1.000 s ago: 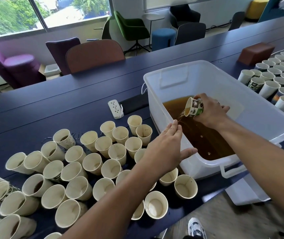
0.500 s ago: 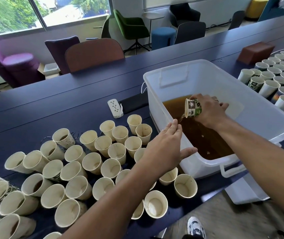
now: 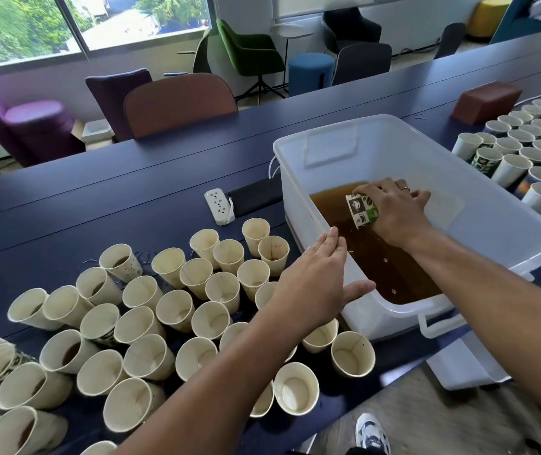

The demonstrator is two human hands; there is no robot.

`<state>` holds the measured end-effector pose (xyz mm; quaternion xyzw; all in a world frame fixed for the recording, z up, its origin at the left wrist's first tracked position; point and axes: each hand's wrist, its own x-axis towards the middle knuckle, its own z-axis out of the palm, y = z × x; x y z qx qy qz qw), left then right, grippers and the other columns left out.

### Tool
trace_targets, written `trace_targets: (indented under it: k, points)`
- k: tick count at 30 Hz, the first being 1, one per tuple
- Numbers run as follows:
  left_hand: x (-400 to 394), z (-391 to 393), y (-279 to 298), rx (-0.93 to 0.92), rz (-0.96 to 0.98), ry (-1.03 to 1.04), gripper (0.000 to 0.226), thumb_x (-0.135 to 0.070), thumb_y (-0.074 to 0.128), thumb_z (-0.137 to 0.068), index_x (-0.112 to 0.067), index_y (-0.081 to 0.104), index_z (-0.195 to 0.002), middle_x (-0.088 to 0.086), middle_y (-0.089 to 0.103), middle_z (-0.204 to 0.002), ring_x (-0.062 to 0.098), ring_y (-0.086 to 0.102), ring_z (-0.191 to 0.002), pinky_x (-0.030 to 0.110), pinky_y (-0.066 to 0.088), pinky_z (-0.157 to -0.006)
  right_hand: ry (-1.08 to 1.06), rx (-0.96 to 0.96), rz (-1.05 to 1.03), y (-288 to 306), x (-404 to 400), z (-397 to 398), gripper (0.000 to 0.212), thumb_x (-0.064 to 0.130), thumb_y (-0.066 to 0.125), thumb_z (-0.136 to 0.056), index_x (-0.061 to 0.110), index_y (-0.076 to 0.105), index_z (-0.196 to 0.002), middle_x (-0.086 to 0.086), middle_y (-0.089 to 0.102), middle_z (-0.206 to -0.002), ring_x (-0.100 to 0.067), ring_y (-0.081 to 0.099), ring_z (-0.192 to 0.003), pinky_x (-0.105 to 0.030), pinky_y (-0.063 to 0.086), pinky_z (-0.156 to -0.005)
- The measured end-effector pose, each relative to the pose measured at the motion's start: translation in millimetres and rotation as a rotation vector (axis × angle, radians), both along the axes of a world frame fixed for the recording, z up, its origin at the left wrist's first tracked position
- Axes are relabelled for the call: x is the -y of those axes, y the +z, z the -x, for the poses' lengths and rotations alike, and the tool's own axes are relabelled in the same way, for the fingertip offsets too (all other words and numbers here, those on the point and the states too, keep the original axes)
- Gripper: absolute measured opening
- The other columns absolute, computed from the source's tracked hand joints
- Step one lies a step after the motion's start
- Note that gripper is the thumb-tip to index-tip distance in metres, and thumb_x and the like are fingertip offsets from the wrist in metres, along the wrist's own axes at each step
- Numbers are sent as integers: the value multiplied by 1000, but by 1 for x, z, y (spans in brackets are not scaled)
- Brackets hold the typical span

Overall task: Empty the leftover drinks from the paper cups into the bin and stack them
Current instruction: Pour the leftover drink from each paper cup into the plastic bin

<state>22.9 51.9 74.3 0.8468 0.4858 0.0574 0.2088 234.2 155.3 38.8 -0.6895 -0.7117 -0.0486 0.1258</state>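
"Across the long dark table (image 3: pixel 170 178), what was the scene, biggest thing first?"

"A clear plastic bin (image 3: pixel 492 224) sat near the front edge, a pool of brown leftover drink (image 3: pixel 380 261) lying along its near side. To its left stood a crowd of paper cups (image 3: pixel 151 310), most looking drained, a few with brown dregs showing. More cups (image 3: pixel 525 149) stood in rows to the bin's right."

"And the hands?"

"The right hand (image 3: pixel 393 211) was inside the bin, fingers wrapped round a green-patterned cup (image 3: pixel 362 210) tipped right over, mouth down, just above the liquid. The left hand (image 3: pixel 318 284) hovered flat and relaxed, fingers straight, over the bin's near left corner and the closest cups, holding nothing."

"Which step was that?"

"Pouring out, by the look of it, and near its end: the cup was fully upended and no stream was plainly visible."

"What would the next move call for?"

"Probably a last shake over the bin, then lifting the cup clear of the wall and nesting it into another emptied cup. No stack was visible yet, so stacking looked largely undone. Cups with dregs needed emptying, and the tight cluster called for a careful reach."
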Motion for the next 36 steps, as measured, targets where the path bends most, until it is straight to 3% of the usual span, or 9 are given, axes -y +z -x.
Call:
trace_targets:
  k: [18, 22, 25, 28, 31, 33, 36]
  points:
    - [-1, 0, -1, 17, 5, 5, 89, -65, 44, -97, -16, 9, -162, -2, -3, -170, 11, -2, -156, 30, 8, -123, -66, 16, 91, 4, 4, 3, 63, 31, 75, -80, 38, 48, -136, -3, 54, -132, -29, 47, -122, -50, 28, -95]
    - [-2, 3, -3, 90, 12, 25, 86, -62, 51, -96, -19, 18, -162, -6, 5, -170, 9, 3, -155, 31, 11, -124, -113, -163, 49, 12, 7, 4, 63, 36, 77, -78, 31, 48, -134, -9, 57, -124, -33, 52, -116, -48, 27, -92]
    - [-6, 12, -4, 271, 63, 84, 67, -48, 62, -97, -23, 40, -155, -11, 26, -165, 7, 22, -151, 36, 23, -124, -131, -312, -11, 24, 13, 10, 67, 37, 79, -77, 27, 45, -134, -8, 58, -124, -33, 51, -117, -44, 24, -88]
    - [-9, 31, 2, 436, 71, 201, 43, -33, 66, -96, -24, 60, -139, -7, 56, -145, 9, 53, -127, 38, 42, -111, -104, -459, -46, 42, 25, 25, 72, 40, 80, -79, 25, 40, -136, -6, 59, -129, -34, 51, -121, -49, 26, -100]
    - [-12, 55, 12, 567, 66, 336, 38, -28, 68, -95, -26, 64, -133, -11, 67, -124, 4, 62, -108, 31, 52, -96, 6, -655, -69, 62, 41, 48, 75, 42, 82, -78, 28, 38, -136, -2, 58, -133, -26, 55, -118, -54, 37, -106]
    - [-12, 72, 15, 625, 34, 381, 43, -27, 71, -93, -27, 61, -134, -16, 67, -117, 2, 64, -103, 26, 53, -89, 100, -784, -35, 75, 53, 71, 75, 40, 83, -77, 29, 38, -137, 1, 56, -135, -16, 55, -115, -42, 46, -101]
    - [-4, 92, 15, 684, 11, 426, 60, -33, 74, -90, -35, 47, -143, -22, 59, -119, 0, 63, -101, 21, 52, -82, 249, -842, 68, 85, 68, 111, 76, 37, 83, -77, 28, 39, -138, 9, 54, -132, -8, 52, -116, -22, 45, -90]
